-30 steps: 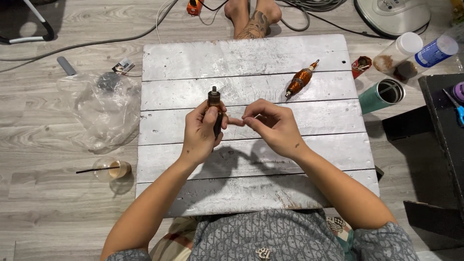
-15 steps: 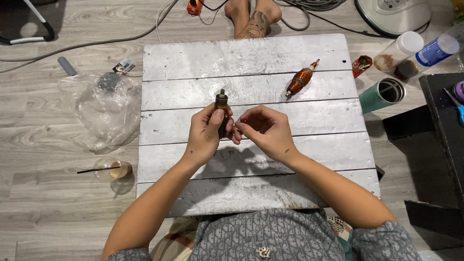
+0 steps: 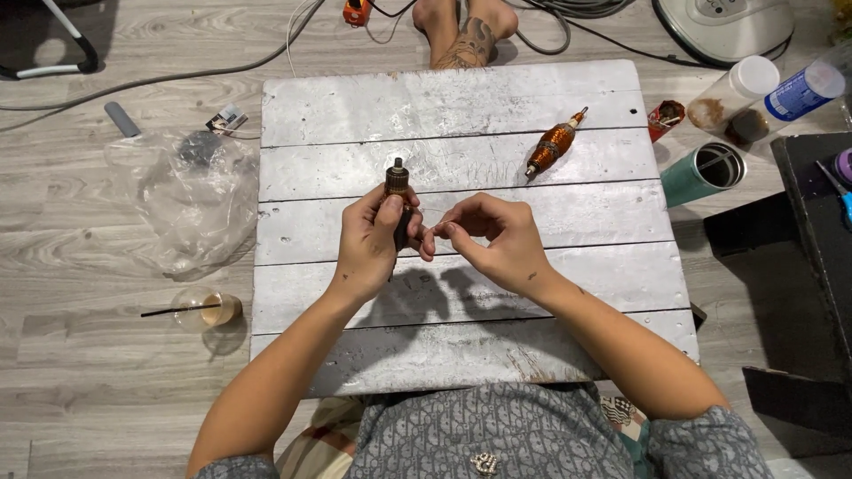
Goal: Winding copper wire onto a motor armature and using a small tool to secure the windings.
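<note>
Evidently for close work, the left hand (image 3: 371, 244) grips a dark pen-shaped tool (image 3: 397, 188) upright over the counter's (image 3: 461, 106) middle, while the right hand's (image 3: 497, 241) fingertips pinch something too small to identify beside it.

Whitewashed rough wood board (image 3: 461, 106); glossy copper-wound tool (image 3: 554, 145); crinkled clear plastic bag (image 3: 182, 200)

The small dark tool (image 3: 397, 191) is a short cylinder, dark brown to black, with a brassy collar and a narrow stub at its far end. It stands nearly upright, tipped slightly away, with its lower half hidden by fingers. It sits above the middle of the white plank board (image 3: 461, 106), a little left of centre.
</note>
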